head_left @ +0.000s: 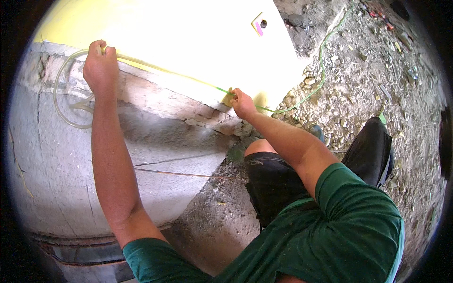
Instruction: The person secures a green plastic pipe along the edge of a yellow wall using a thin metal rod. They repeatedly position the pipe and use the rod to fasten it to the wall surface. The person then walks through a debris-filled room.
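A thin flexible hose (170,72) stretches between my two hands along the lower edge of a bright white and yellow wall surface (188,33). My left hand (100,70) is closed around its clear part at the upper left, and a slack loop hangs beside that wrist. Farther right and lower, my right hand (243,104) pinches the hose where it looks green. From there the green length runs off to the right and curves up over the rubble. My fingers partly cover the hose at both grips.
Below the bright surface runs a rough, broken ledge (160,92) above a grey concrete face (61,174). Stony ground (349,89) with scattered debris spreads on the right. A small square plate with a dark round spot (257,23) sits on the bright surface. A thin rod (188,175) crosses below.
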`<action>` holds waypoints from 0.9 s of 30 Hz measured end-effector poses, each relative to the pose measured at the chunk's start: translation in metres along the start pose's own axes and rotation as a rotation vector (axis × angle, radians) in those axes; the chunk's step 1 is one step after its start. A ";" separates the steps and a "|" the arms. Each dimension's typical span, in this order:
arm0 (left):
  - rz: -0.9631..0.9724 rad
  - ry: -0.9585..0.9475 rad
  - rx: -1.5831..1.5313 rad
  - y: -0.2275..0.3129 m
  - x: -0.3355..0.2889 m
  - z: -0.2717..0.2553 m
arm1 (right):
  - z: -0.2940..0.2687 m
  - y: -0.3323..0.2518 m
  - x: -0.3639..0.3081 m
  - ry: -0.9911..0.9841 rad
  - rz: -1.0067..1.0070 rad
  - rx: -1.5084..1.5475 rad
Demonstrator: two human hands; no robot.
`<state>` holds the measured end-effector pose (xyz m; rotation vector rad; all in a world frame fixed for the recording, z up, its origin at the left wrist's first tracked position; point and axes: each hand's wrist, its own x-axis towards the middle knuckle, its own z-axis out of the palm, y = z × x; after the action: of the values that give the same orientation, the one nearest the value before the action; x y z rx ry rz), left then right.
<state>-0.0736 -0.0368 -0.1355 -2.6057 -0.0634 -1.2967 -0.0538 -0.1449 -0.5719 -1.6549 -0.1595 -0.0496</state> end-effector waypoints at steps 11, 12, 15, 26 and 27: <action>0.039 0.104 0.024 -0.004 -0.001 -0.003 | 0.010 -0.038 0.013 -0.022 0.062 -0.011; 0.027 0.102 0.041 -0.001 -0.005 -0.002 | 0.012 -0.039 0.012 0.012 -0.034 -0.008; -0.044 0.125 0.098 0.008 -0.013 0.008 | 0.019 -0.042 0.009 0.063 -0.181 -0.053; 0.100 -0.022 0.158 0.010 -0.020 0.026 | 0.022 -0.059 0.004 0.078 -0.221 -0.163; 0.153 0.017 0.171 0.010 -0.024 0.028 | 0.023 -0.060 0.004 0.072 -0.202 -0.165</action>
<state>-0.0647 -0.0390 -0.1729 -2.4047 0.0260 -1.2053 -0.0588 -0.1166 -0.5145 -1.7941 -0.2735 -0.2813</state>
